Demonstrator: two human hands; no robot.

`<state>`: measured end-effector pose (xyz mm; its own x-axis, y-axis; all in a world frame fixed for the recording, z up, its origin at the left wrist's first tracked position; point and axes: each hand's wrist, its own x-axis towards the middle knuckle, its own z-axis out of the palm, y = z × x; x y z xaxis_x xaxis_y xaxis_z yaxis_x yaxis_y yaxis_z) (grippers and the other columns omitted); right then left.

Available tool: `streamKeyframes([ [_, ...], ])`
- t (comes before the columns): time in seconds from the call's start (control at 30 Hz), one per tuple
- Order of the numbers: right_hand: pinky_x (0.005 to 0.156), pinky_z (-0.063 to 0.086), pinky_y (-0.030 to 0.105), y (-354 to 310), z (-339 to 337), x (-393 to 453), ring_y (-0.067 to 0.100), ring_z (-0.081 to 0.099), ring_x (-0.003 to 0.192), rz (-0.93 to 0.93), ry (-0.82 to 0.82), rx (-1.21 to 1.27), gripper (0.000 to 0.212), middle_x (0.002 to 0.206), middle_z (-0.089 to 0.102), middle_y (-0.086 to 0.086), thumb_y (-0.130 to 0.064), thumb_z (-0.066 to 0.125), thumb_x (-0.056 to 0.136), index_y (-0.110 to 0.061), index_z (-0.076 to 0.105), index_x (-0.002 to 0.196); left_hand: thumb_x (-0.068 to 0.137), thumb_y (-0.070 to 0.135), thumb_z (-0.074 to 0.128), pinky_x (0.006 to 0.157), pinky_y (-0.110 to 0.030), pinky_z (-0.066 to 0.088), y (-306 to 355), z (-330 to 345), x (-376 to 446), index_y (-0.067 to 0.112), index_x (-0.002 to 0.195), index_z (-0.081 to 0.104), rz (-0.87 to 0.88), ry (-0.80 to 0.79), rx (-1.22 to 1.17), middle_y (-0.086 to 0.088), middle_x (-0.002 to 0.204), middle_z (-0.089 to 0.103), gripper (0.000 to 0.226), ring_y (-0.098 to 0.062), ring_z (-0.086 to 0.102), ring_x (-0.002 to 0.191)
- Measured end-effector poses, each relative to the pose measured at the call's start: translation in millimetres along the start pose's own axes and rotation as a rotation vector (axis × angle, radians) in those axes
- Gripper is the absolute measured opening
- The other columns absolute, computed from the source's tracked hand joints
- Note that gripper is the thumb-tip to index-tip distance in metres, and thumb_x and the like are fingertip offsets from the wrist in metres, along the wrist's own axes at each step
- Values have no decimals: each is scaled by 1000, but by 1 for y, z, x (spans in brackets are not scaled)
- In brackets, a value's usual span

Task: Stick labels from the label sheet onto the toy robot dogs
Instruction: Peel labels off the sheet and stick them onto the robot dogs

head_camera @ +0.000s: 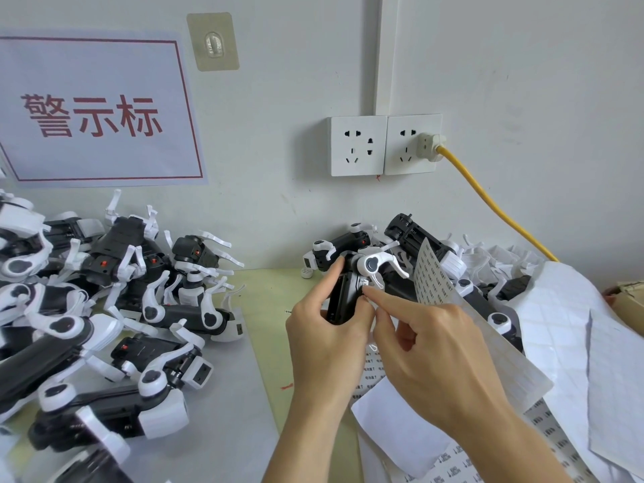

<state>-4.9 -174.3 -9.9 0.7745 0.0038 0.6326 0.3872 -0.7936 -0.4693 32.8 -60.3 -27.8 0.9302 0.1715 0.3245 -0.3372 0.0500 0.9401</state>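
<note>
My left hand (326, 338) grips a black-and-white toy robot dog (362, 273), held upright above the table in the middle of the view. My right hand (432, 353) has its index finger stretched out, the tip pressing a small white label (365, 283) against the dog's black body. The same hand holds a label sheet (434, 280) that sticks up behind the fingers, printed with rows of small labels. The right palm hides the lower part of the sheet.
A pile of toy robot dogs (104, 308) fills the left of the table. More dogs (488, 294) lie at the back right among used backing sheets (575, 343). A yellow cable (495, 203) runs from the wall socket (413, 144). A cardboard box (630, 305) stands at far right.
</note>
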Motion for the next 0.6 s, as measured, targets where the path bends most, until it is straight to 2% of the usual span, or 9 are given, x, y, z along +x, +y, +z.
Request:
streamKeyframes([
  [0.13,41,27,25,1,1,0,18,38,48,19,-4,-24,38,41,28,-4,-37,45,90,-42,70,118,83,11,72,65,-30,61,1,0,-1,40,129,66,-20,-4,10,9,84,76,54,-11,66,67],
  [0.27,43,30,26,2,1,1,17,37,45,38,-10,-39,39,40,29,-5,-41,40,94,-45,67,122,74,25,68,69,-42,63,3,1,-2,45,127,65,-21,-6,26,8,78,74,57,-13,59,59],
  [0.37,42,32,29,1,0,1,20,36,47,26,26,6,36,42,30,-2,-35,45,93,-41,72,116,79,18,69,70,-47,63,4,2,-2,45,127,65,-13,-3,4,7,84,75,55,-33,64,67],
  [0.43,41,30,27,0,-2,0,19,34,45,12,41,35,34,42,29,-3,-32,50,88,-37,75,109,84,12,69,65,-40,63,5,2,-2,44,127,66,-10,-1,-22,6,84,75,54,-35,65,69],
  [0.53,42,28,26,0,-3,0,19,33,46,-4,12,47,32,44,32,-4,-28,52,86,-37,76,105,85,8,70,55,-21,55,6,1,-2,40,126,67,-12,-10,-71,3,81,74,52,-17,61,63],
  [0.6,43,28,25,1,-2,0,19,35,47,6,-2,40,34,45,35,-5,-31,50,87,-39,75,109,87,4,68,54,-18,54,7,1,-2,37,126,68,-22,-17,-93,3,80,74,51,-12,62,62],
])
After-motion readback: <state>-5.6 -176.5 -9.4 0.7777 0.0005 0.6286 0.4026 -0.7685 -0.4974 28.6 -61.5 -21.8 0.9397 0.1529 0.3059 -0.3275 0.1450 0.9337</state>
